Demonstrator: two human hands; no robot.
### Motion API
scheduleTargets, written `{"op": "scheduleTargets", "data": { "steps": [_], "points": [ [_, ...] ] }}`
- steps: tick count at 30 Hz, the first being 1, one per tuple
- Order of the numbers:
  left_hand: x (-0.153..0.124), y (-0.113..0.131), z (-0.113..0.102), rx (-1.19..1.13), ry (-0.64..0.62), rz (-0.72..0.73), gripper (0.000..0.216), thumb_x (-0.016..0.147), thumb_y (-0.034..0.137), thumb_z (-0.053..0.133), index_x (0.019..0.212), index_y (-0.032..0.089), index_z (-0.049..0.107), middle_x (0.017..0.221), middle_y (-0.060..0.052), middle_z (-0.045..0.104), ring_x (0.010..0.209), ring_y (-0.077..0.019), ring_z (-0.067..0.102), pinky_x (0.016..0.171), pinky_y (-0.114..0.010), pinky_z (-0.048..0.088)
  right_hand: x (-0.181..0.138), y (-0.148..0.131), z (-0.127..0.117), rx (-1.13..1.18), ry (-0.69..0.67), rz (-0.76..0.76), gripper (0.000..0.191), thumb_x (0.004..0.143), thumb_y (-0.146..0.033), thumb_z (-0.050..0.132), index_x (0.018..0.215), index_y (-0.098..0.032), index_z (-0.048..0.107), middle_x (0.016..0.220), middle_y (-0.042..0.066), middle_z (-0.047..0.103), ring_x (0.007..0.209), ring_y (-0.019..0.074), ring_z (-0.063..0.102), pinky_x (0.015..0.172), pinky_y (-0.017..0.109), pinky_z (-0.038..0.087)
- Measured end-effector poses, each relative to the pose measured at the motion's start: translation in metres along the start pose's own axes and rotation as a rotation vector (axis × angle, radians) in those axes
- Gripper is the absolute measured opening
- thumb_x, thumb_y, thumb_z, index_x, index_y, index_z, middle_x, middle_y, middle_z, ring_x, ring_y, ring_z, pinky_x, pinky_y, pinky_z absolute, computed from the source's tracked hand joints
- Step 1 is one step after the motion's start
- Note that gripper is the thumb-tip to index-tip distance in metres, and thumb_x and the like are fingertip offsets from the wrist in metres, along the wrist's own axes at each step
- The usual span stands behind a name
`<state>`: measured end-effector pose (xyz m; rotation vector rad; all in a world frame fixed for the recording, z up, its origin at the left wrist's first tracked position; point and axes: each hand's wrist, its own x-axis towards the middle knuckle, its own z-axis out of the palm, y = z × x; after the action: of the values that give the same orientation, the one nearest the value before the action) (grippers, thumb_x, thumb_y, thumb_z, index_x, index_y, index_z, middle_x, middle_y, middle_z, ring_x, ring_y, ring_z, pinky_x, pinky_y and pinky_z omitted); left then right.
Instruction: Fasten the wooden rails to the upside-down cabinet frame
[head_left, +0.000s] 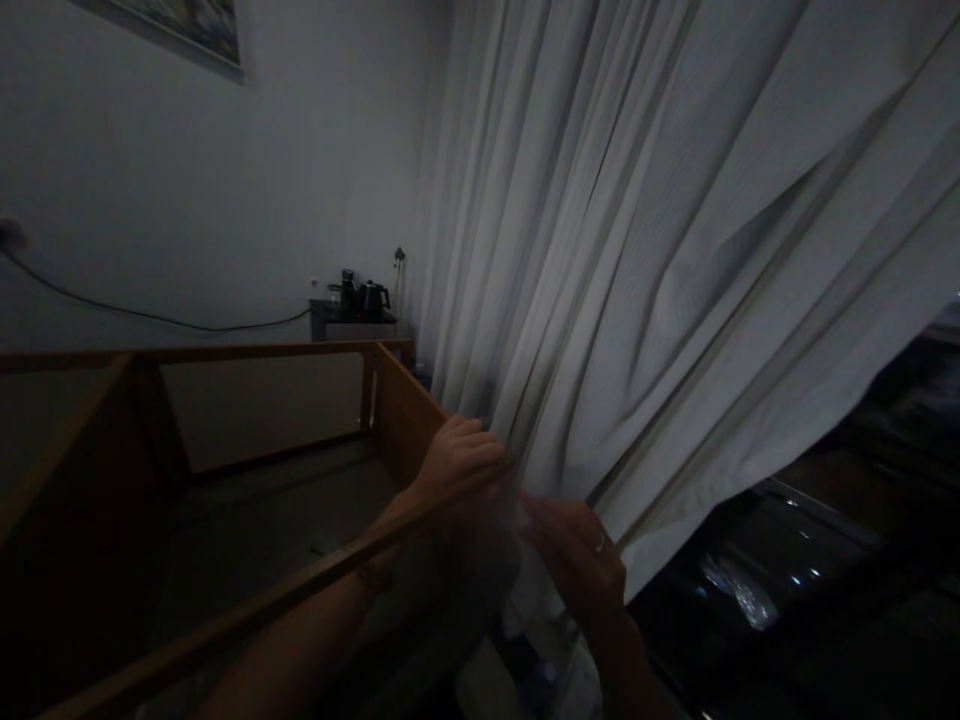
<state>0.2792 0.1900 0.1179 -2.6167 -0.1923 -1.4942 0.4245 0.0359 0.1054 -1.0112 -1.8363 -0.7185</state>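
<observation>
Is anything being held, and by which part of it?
Cannot be told for certain. The left hand is at the far end of the rail, perhaps gripping it; the right hand is too blurred to judge.

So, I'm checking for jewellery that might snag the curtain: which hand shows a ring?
The right hand, nearer the black surface: a pale ring shows on one finger. The left hand, at the wooden rail, shows none.
</observation>
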Motion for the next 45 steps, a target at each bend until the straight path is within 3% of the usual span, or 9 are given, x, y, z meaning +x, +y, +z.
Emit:
{"op": "scheduleTargets", "data": {
  "steps": [3, 6, 10, 13, 19, 25, 28, 41, 45],
  "points": [
    [0.0, 0.0, -0.001, -0.003, -0.046, -0.005, 0.033, 0.088, 0.04, 0.04, 0.063, 0.02, 0.049, 0.06, 0.0, 0.054, 0.062, -0.0162, 0.047, 0.063, -0.035, 0.03, 0.006, -0.007, 0.004, 0.068, 0.036, 0.152, 0.009, 0.092, -0.018, 0.063, 0.097, -0.02, 0.071, 0.075, 0.002, 0.069, 0.068, 0.014, 0.063, 0.065, 0.025, 0.051],
    [-0.001, 0.0, -0.003, -0.014, -0.068, -0.013, 0.037, 0.089, 0.044, 0.037, 0.063, 0.021, 0.049, 0.061, -0.001, 0.055, 0.063, -0.0165, 0.047, 0.063, -0.035, 0.03, 0.012, -0.015, 0.013, 0.295, 0.088, 0.545, 0.025, 0.096, -0.03, 0.057, 0.076, -0.02, 0.068, 0.064, -0.001, 0.06, 0.059, 0.0116, 0.056, 0.056, 0.023, 0.045],
    [-0.002, -0.001, -0.002, -0.003, -0.109, -0.016, 0.036, 0.09, 0.044, 0.038, 0.067, 0.021, 0.052, 0.064, -0.001, 0.056, 0.065, -0.0172, 0.048, 0.063, -0.035, 0.031, 0.012, -0.023, 0.026, 0.825, 0.207, 1.099, 0.033, 0.093, -0.044, 0.059, 0.12, -0.026, 0.062, 0.063, -0.006, 0.052, 0.053, 0.0091, 0.049, 0.049, 0.02, 0.04],
    [-0.002, -0.002, 0.0, 0.007, -0.083, -0.012, 0.033, 0.089, 0.041, 0.04, 0.067, 0.021, 0.052, 0.062, -0.001, 0.055, 0.064, -0.0168, 0.047, 0.064, -0.035, 0.03, 0.008, -0.025, 0.031, 1.099, 0.248, 1.255, 0.054, 0.087, -0.047, 0.066, 0.135, -0.03, 0.05, 0.067, -0.007, 0.05, 0.053, 0.0083, 0.048, 0.051, 0.019, 0.041],
    [-0.002, -0.002, 0.0, 0.013, -0.079, -0.014, 0.034, 0.09, 0.04, 0.039, 0.065, 0.02, 0.05, 0.062, -0.001, 0.056, 0.064, -0.0169, 0.048, 0.064, -0.035, 0.03, -0.001, -0.027, 0.028, 0.703, 0.159, 1.025, 0.031, 0.095, -0.046, 0.053, 0.117, -0.025, 0.058, 0.067, -0.003, 0.061, 0.059, 0.0127, 0.058, 0.057, 0.024, 0.046],
    [-0.001, -0.002, 0.0, 0.009, -0.05, -0.005, 0.034, 0.089, 0.04, 0.04, 0.063, 0.02, 0.05, 0.06, 0.0, 0.054, 0.062, -0.0164, 0.047, 0.063, -0.035, 0.029, -0.007, -0.009, 0.01, -0.043, 0.03, 0.305, 0.015, 0.099, -0.03, 0.053, 0.096, -0.023, 0.066, 0.079, 0.002, 0.071, 0.072, 0.0168, 0.061, 0.07, 0.03, 0.044],
    [-0.002, -0.001, 0.0, 0.001, -0.067, -0.019, 0.031, 0.087, 0.038, 0.041, 0.064, 0.02, 0.05, 0.061, 0.0, 0.055, 0.063, -0.0163, 0.047, 0.064, -0.035, 0.029, -0.002, -0.005, 0.003, -0.253, -0.026, 0.152, 0.014, 0.098, -0.026, 0.056, 0.087, -0.022, 0.065, 0.072, 0.001, 0.07, 0.065, 0.0177, 0.056, 0.067, 0.032, 0.037],
    [-0.003, -0.002, 0.002, 0.022, -0.076, -0.022, 0.033, 0.089, 0.039, 0.041, 0.063, 0.021, 0.05, 0.06, 0.0, 0.054, 0.063, -0.0169, 0.047, 0.064, -0.035, 0.03, 0.007, -0.014, 0.0, -0.349, -0.082, 0.183, 0.032, 0.099, -0.039, 0.054, 0.075, -0.021, 0.066, 0.059, 0.0, 0.066, 0.059, 0.0171, 0.053, 0.065, 0.034, 0.031],
    [-0.002, -0.001, -0.001, 0.014, -0.093, -0.029, 0.034, 0.09, 0.041, 0.041, 0.064, 0.02, 0.05, 0.061, -0.001, 0.054, 0.063, -0.0168, 0.046, 0.064, -0.034, 0.03, 0.008, -0.025, 0.011, -0.062, -0.107, 0.513, 0.059, 0.102, -0.047, 0.039, 0.052, -0.022, 0.058, 0.045, 0.001, 0.055, 0.048, 0.015, 0.05, 0.058, 0.032, 0.03]
  ]
}}
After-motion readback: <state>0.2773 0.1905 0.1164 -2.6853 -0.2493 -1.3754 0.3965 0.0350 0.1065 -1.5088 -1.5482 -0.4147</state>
